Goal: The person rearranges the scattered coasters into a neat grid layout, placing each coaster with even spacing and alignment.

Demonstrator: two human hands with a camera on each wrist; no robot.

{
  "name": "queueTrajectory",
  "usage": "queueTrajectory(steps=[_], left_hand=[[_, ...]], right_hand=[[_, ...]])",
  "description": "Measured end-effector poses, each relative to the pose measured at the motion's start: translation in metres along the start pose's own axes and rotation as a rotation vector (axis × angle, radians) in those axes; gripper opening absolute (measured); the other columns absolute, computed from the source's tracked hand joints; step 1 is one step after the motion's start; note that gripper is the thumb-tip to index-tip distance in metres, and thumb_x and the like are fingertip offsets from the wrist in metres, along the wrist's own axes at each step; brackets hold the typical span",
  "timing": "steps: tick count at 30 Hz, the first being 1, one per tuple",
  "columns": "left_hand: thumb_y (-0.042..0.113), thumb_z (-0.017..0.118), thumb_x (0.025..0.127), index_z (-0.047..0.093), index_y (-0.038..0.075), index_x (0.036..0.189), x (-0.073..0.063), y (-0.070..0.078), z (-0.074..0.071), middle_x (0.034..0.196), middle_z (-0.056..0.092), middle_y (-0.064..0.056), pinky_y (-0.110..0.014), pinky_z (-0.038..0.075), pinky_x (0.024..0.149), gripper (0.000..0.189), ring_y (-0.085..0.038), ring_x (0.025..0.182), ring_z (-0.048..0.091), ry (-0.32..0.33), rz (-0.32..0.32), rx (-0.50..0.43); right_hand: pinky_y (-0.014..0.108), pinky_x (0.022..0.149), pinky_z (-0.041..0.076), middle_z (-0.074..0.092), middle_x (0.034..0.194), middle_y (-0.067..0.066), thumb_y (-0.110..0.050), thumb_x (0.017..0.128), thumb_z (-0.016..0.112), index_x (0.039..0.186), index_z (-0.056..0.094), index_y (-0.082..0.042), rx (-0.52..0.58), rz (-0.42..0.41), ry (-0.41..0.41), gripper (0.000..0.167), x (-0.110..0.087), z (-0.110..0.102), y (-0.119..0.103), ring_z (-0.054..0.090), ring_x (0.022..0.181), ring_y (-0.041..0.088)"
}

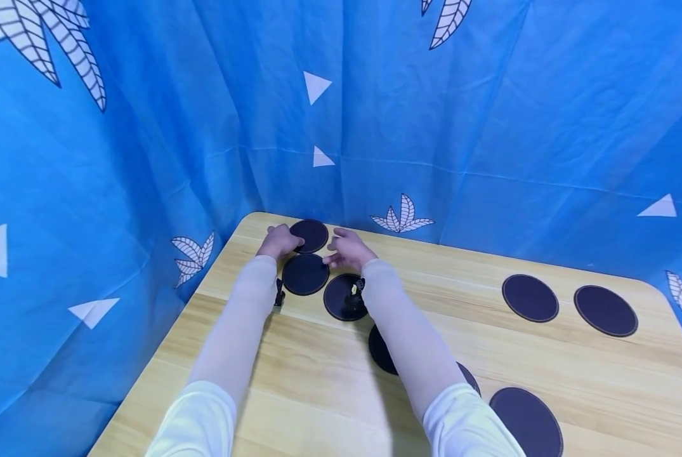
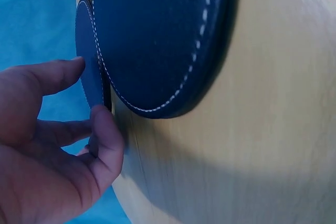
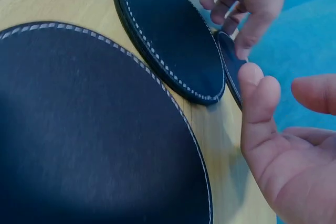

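My left hand (image 1: pixel 279 242) is at the far left corner of the table, pinching the edge of the farthest round black coaster (image 1: pixel 312 235). Its thumb lies over the coaster's face, with curled fingers at the rim. My right hand (image 1: pixel 350 249) hovers just right of that coaster, fingers loosely bent and holding nothing. A second coaster (image 1: pixel 306 275), edged with pale stitching, lies in front of the farthest one. Close to it, under the right wrist, is a third coaster (image 1: pixel 341 301), partly covered by a dark wrist device.
A curving row continues with another coaster (image 1: pixel 379 352), one mostly hidden by the right forearm (image 1: pixel 471 377), and a coaster (image 1: pixel 527 422) at the front. Two more coasters (image 1: pixel 530 298) lie at the right. Blue curtain (image 1: pixel 375 127) borders the wooden table (image 1: pixel 318 393) at back and left.
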State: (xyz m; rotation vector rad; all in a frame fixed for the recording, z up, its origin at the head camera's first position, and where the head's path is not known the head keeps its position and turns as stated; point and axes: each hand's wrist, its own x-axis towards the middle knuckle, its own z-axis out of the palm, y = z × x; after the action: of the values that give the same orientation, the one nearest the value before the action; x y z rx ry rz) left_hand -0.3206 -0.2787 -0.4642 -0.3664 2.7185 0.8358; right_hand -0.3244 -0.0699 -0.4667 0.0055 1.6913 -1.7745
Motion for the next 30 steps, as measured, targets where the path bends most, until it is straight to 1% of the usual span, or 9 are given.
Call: queueTrajectory(steps=[4,7,12,15,18,20,22,26,30], left_hand=[[0.03,0.056,0.1,0.05,-0.007,0.138,0.001,0.001,0.002,0.132,0.041,-0.029,-0.048,0.045,0.095,0.053,-0.039,0.108,0.052,0.002,-0.005,-0.031],[0.029,0.056,0.1,0.053,-0.005,0.132,0.003,0.001,0.003,0.117,0.046,-0.022,-0.042,0.047,0.085,0.047,-0.032,0.094,0.053,0.008,-0.016,-0.104],[0.02,0.057,0.099,0.052,0.003,0.095,0.006,-0.006,0.002,0.071,0.046,-0.004,-0.031,0.045,0.06,0.018,-0.018,0.056,0.05,0.024,-0.05,-0.32],[0.014,0.06,0.097,0.049,0.005,0.086,0.006,-0.01,-0.001,0.066,0.048,-0.002,-0.026,0.044,0.055,0.019,-0.012,0.048,0.048,0.067,-0.058,-0.378],[0.011,0.063,0.096,0.061,-0.003,0.109,0.003,-0.011,-0.005,0.086,0.058,-0.008,-0.023,0.047,0.057,0.018,-0.009,0.051,0.049,0.104,-0.043,-0.448],[0.01,0.063,0.096,0.059,-0.003,0.13,-0.001,-0.011,-0.008,0.103,0.059,-0.012,-0.021,0.047,0.057,0.037,-0.006,0.053,0.048,0.108,-0.029,-0.516],[0.008,0.061,0.097,0.051,-0.002,0.145,-0.005,-0.01,-0.011,0.11,0.056,-0.013,-0.02,0.046,0.057,0.05,-0.005,0.054,0.046,0.093,-0.016,-0.607],[0.008,0.06,0.099,0.051,0.003,0.146,-0.011,-0.008,-0.012,0.096,0.053,-0.007,-0.018,0.046,0.055,0.048,-0.007,0.059,0.045,0.022,0.002,-0.727],[0.01,0.061,0.1,0.049,0.01,0.149,-0.02,-0.002,-0.009,0.079,0.051,-0.003,-0.021,0.048,0.056,0.051,-0.01,0.059,0.047,-0.05,0.046,-0.766]], right_hand=[[0.028,0.063,0.054,0.032,0.16,0.015,0.001,0.099,0.046,0.164,0.011,-0.014,0.005,0.011,-0.03,0.075,0.003,0.005,0.0,0.065,0.075,0.024],[0.03,0.066,0.055,0.032,0.161,0.013,0.003,0.099,0.046,0.164,0.011,-0.015,0.038,0.005,-0.034,0.076,0.004,0.007,0.0,0.063,0.073,0.023],[0.03,0.064,0.054,0.028,0.162,0.014,0.005,0.1,0.045,0.164,0.014,-0.017,0.099,-0.03,-0.028,0.075,0.004,0.012,0.0,0.059,0.065,0.021],[0.03,0.062,0.053,0.029,0.162,0.015,0.005,0.1,0.044,0.164,0.016,-0.018,0.127,-0.061,-0.022,0.074,0.002,0.015,-0.001,0.057,0.063,0.021],[0.031,0.065,0.052,0.038,0.154,0.021,0.006,0.098,0.046,0.163,0.021,-0.016,0.16,-0.102,0.007,0.072,0.0,0.017,-0.005,0.057,0.066,0.022],[0.032,0.068,0.053,0.045,0.142,0.024,0.005,0.098,0.048,0.161,0.025,-0.015,0.197,-0.123,0.041,0.07,-0.003,0.019,-0.008,0.058,0.069,0.022],[0.031,0.068,0.053,0.052,0.126,0.024,0.005,0.097,0.05,0.159,0.029,-0.013,0.265,-0.143,0.082,0.068,-0.005,0.019,-0.011,0.058,0.07,0.021],[0.026,0.063,0.052,0.054,0.103,0.014,0.005,0.097,0.051,0.157,0.034,-0.008,0.389,-0.18,0.16,0.064,-0.009,0.019,-0.016,0.054,0.066,0.017],[0.025,0.061,0.053,0.048,0.092,0.008,0.008,0.097,0.046,0.151,0.043,-0.004,0.362,-0.183,0.23,0.055,-0.013,0.02,-0.02,0.05,0.062,0.013]])
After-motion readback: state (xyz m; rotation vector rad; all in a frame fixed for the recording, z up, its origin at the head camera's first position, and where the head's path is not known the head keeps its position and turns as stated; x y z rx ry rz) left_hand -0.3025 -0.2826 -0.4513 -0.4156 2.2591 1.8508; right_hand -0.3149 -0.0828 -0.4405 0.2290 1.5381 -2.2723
